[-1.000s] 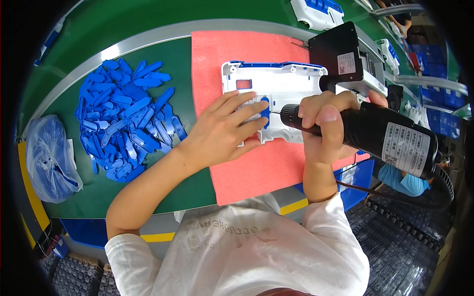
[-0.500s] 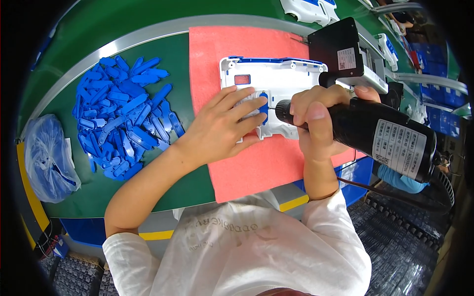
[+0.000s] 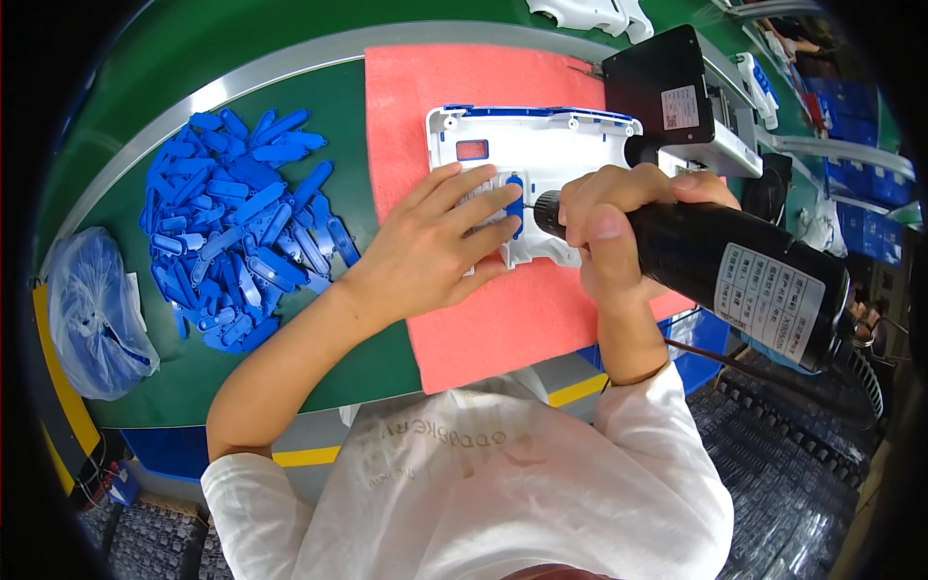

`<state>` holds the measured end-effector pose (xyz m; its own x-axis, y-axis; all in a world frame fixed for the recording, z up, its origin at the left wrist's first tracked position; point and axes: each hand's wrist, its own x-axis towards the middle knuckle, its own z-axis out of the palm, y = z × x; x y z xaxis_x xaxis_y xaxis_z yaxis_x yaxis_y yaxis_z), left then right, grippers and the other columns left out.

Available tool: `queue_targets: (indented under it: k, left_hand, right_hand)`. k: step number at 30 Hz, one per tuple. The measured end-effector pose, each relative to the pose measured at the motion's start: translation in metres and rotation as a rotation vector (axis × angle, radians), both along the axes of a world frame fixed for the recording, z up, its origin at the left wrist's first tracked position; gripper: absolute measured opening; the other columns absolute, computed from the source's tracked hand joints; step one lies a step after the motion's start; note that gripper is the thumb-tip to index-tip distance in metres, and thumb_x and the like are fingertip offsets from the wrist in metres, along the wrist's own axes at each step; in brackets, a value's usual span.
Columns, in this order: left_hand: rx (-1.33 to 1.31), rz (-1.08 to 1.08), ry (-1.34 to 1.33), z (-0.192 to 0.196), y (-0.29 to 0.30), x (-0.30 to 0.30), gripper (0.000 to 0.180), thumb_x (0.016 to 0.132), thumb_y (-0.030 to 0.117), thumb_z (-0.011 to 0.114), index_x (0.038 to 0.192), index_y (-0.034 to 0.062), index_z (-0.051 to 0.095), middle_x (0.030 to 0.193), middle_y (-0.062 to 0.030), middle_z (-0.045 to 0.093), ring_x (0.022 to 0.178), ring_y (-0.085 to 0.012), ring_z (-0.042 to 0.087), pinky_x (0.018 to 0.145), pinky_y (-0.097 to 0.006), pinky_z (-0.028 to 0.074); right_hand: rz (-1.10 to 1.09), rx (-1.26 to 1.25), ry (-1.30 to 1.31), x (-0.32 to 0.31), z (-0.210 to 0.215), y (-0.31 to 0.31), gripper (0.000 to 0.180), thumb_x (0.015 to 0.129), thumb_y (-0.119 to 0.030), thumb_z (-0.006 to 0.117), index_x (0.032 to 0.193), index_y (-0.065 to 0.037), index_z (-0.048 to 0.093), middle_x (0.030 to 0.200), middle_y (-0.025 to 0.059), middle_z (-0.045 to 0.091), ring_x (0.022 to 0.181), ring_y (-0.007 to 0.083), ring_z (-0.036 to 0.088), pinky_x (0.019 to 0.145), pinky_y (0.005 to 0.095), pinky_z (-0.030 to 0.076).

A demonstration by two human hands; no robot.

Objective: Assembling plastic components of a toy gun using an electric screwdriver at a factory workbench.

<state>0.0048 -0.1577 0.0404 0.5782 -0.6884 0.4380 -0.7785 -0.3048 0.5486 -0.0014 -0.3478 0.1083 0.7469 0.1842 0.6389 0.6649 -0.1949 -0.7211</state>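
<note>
A white plastic housing (image 3: 570, 155) with a blue edge strip lies on a pink mat, its inner side up. An elongated blue plastic piece (image 3: 514, 198) sits across it. My left hand (image 3: 425, 237) rests over the housing's left part, fingers spread, with fingertips against the blue piece and the thumb near the housing's close edge. In my right hand (image 3: 619, 227) is a black electric screwdriver (image 3: 681, 246), held nearly level. Its thin bit points left and reaches the blue piece; whether a screw sits at the tip is too small to tell.
A heap of blue plastic pieces (image 3: 237, 227) covers the green table left of the pink mat (image 3: 512, 338). A clear plastic bag (image 3: 97, 314) lies at the far left. Behind my right hand stands a black and silver device (image 3: 657, 87). More white housings (image 3: 594, 14) lie beyond the metal rail.
The screwdriver and my right hand have shifted slightly left, the bit still at the blue piece. My left hand stays in place. White housings beyond the rail have moved left.
</note>
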Motion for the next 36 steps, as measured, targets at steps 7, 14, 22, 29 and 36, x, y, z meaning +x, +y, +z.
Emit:
queue_targets:
  k: [7, 14, 22, 29, 36]
  left_hand:
    - [-0.006, -0.022, -0.018, 0.002, -0.002, 0.003, 0.037, 0.073, 0.024, 0.074, 0.105, 0.0078, 0.068, 0.128, -0.0076, 0.057, 0.123, -0.0299, 0.049, 0.104, -0.046, 0.039]
    - [-0.002, -0.032, -0.031, 0.005, 0.002, 0.003, 0.041, 0.070, 0.020, 0.076, 0.108, 0.0073, 0.067, 0.131, -0.0107, 0.056, 0.125, -0.0327, 0.049, 0.103, -0.047, 0.040]
    - [-0.021, -0.036, -0.001, 0.005, -0.002, 0.002, 0.042, 0.065, 0.014, 0.079, 0.104, 0.0036, 0.068, 0.130, -0.0132, 0.056, 0.126, -0.0346, 0.049, 0.103, -0.048, 0.040]
    - [-0.012, -0.021, -0.003, 0.005, -0.001, 0.002, 0.041, 0.065, 0.015, 0.079, 0.103, 0.0038, 0.069, 0.131, -0.0133, 0.056, 0.126, -0.0347, 0.049, 0.103, -0.048, 0.040]
    - [0.007, -0.006, 0.024, 0.007, 0.003, 0.003, 0.056, 0.074, 0.025, 0.074, 0.123, 0.0041, 0.057, 0.129, -0.0121, 0.056, 0.124, -0.0317, 0.049, 0.105, -0.044, 0.037]
  right_hand:
    - [-0.105, -0.216, -0.040, -0.002, 0.008, -0.003, 0.053, 0.081, 0.009, 0.055, 0.124, -0.009, 0.029, 0.070, 0.0072, 0.052, 0.050, 0.0143, 0.050, 0.051, 0.0326, 0.048]
    - [-0.327, 0.526, -0.310, -0.019, 0.055, -0.035, 0.058, 0.083, 0.001, 0.056, 0.132, -0.007, 0.025, 0.067, 0.0072, 0.050, 0.046, 0.0169, 0.048, 0.046, 0.0351, 0.049]
    - [-0.640, 0.334, -0.378, -0.010, 0.060, -0.108, 0.048, 0.080, 0.006, 0.058, 0.123, 0.009, 0.035, 0.061, 0.0091, 0.055, 0.046, 0.0154, 0.053, 0.051, 0.0330, 0.049]
    - [-0.558, 0.323, -0.221, -0.013, 0.053, -0.107, 0.046, 0.078, 0.009, 0.059, 0.120, 0.009, 0.040, 0.063, 0.0067, 0.056, 0.047, 0.0143, 0.053, 0.050, 0.0295, 0.047]
    - [-0.311, 0.471, -0.130, -0.031, 0.058, -0.069, 0.058, 0.082, 0.002, 0.058, 0.132, 0.000, 0.029, 0.063, 0.0073, 0.049, 0.046, 0.0167, 0.049, 0.048, 0.0344, 0.047]
